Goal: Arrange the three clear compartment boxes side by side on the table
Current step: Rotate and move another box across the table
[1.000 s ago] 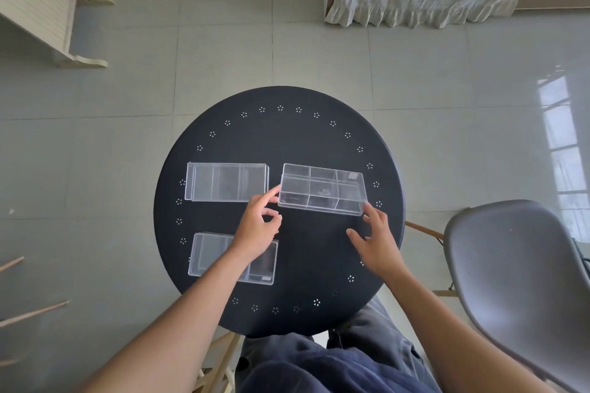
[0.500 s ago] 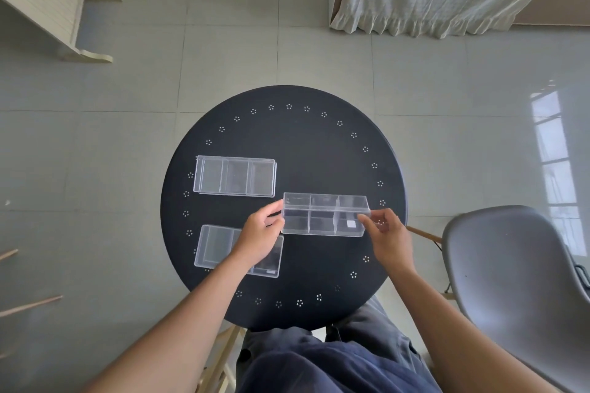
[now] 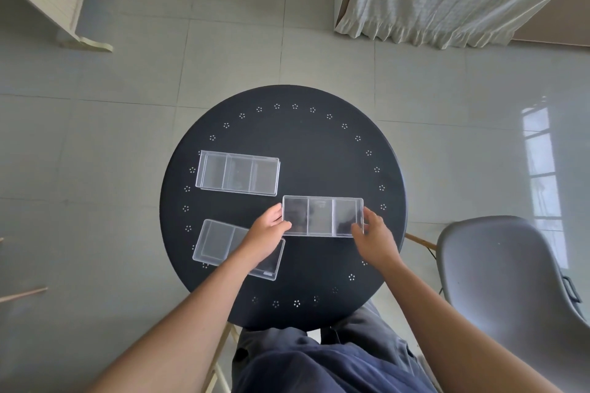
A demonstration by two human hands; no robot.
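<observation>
Both hands hold one clear box (image 3: 322, 216) by its short ends, near the middle of the round black bench (image 3: 319, 150). The left hand (image 3: 266, 234) pinches the left end and the right hand (image 3: 373, 233) pinches the right end. A second box (image 3: 238, 173) lies flat up and to the left. A third box (image 3: 217, 242) lies tilted at the lower left, partly under the left wrist.

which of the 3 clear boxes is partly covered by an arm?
The near-left compartment box, under the left hand and forearm. The far-left box lies fully exposed; the right box is only held at its ends by both hands.
</observation>
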